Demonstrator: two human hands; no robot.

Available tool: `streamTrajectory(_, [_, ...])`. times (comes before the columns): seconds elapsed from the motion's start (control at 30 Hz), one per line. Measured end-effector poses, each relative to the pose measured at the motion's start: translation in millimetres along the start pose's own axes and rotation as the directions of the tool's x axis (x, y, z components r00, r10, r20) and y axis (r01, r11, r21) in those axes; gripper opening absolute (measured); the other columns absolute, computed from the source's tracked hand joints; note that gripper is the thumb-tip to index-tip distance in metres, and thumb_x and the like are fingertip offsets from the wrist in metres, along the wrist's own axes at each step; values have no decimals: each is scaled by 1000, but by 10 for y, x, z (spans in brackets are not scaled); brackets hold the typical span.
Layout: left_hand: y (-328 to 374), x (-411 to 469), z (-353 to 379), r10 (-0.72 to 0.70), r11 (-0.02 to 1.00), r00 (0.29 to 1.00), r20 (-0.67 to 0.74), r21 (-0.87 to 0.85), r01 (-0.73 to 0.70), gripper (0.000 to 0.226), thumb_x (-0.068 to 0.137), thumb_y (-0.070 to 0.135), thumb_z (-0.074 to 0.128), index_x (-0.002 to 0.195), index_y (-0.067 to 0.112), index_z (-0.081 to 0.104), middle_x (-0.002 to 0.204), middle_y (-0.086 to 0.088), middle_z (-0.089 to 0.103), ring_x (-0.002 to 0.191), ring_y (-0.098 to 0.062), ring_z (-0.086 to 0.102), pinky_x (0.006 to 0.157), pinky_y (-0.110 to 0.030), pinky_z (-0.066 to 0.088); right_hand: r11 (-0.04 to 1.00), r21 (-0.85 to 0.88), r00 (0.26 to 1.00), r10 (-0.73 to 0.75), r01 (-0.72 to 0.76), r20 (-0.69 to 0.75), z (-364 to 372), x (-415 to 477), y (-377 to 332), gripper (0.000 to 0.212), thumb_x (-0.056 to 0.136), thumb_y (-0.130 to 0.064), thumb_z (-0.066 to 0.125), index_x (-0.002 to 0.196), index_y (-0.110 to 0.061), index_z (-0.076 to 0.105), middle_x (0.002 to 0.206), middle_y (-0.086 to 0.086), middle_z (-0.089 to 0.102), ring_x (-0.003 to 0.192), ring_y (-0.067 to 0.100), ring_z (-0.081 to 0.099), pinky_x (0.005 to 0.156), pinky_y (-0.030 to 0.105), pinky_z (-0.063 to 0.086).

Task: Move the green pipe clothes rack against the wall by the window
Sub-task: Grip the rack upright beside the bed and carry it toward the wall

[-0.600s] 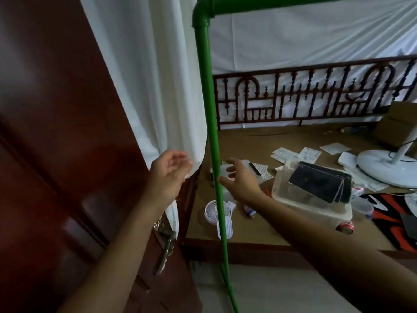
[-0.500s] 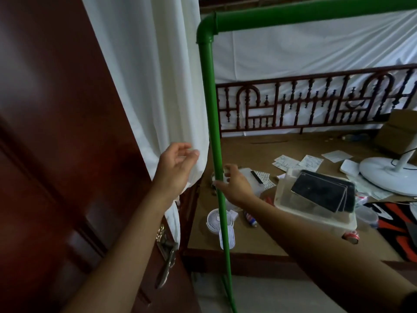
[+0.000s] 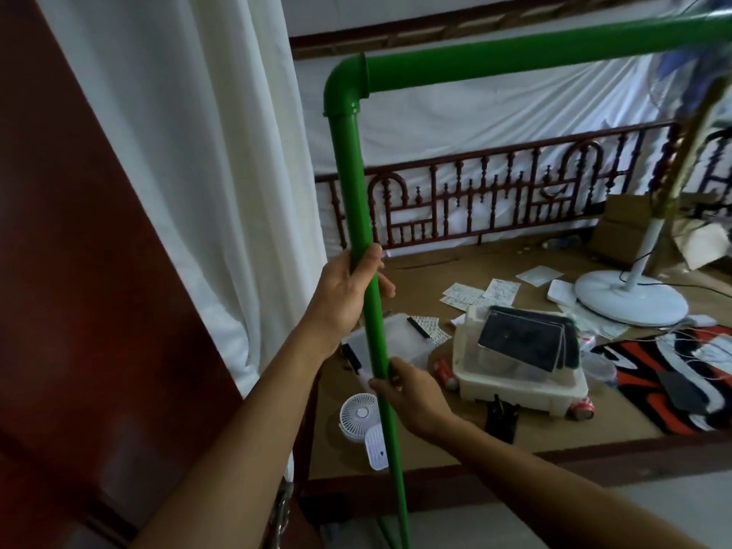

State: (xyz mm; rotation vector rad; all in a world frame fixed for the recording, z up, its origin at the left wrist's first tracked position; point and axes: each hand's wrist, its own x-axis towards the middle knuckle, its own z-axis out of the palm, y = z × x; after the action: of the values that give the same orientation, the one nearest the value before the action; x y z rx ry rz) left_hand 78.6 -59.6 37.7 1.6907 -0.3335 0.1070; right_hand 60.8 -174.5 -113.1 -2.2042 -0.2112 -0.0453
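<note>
Here, two bare hands grip one upright post of the green plastic-pipe clothes rack [image 3: 358,215]: left hand [image 3: 344,295] wrapped round it higher up, right hand [image 3: 412,394] clasping it just below. Rack stands beside the white curtain [image 3: 190,152], w/ the wooden platform [image 3: 435,441] behind. Below the grips: one small white desk fan [image 3: 358,416]; to the right, one white pedestal fan base [image 3: 630,297] & two red cans [image 3: 582,407].

The clothes rack [image 3: 350,184] is plain bright green; the curtain [image 3: 190,152] beside it is white. A dark reddish-brown door [image 3: 79,311] stands left, and the rug [image 3: 673,374] shows red, black and white swirls.
</note>
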Motion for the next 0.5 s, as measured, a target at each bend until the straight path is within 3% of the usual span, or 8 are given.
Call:
streamTrajectory(0.07, [9, -9, 105, 24, 998, 995, 93, -58, -19, 34, 91, 41, 51, 73, 12, 55, 57, -4, 60, 61, -24, 63, 71, -34, 54, 999, -27, 1000, -27, 26, -11, -69, -135, 88, 24, 91, -42, 58, 92, -18, 58, 88, 4, 68, 80, 21, 65, 71, 43, 54])
streamTrajectory(0.17, [34, -23, 338, 67, 992, 981, 184, -121, -45, 44, 87, 39, 58, 54, 12, 48, 43, -2, 47, 42, -22, 51, 57, -33, 50, 999, -33, 999, -43, 43, -15, -172, -329, 208, 38, 86, -54, 50, 96, -19, 57, 88, 4, 68, 78, 20, 65, 71, 47, 55])
streamTrajectory(0.33, [100, -38, 796, 129, 980, 937, 326, -187, -70, 45, 88, 33, 59, 52, 13, 42, 39, -1, 40, 39, -22, 39, 48, -30, 43, 988, 152, 998, 21, -13, -54, -427, -582, 365, 21, 94, -34, 57, 98, -13, 57, 88, 9, 67, 79, 22, 65, 72, 39, 56])
streamTrajectory(0.43, [151, -73, 1113, 139, 978, 911, 389, -197, -66, 45, 88, 34, 60, 54, 9, 44, 41, -2, 40, 39, -23, 39, 49, -33, 44, 949, 312, 992, 77, -43, -96, -566, -696, 475, 6, 95, -26, 57, 92, -20, 56, 76, -4, 62, 70, 13, 62, 68, 28, 56])
streamTrajectory(0.5, [204, -86, 1374, 136, 975, 892, 430, -219, -43, 43, 88, 31, 60, 54, 12, 44, 41, 0, 40, 39, -21, 39, 50, -35, 43, 904, 421, 980, 139, -68, -139, -711, -768, 578, 16, 94, -24, 61, 79, -25, 56, 63, -10, 60, 62, 7, 57, 61, 23, 52])
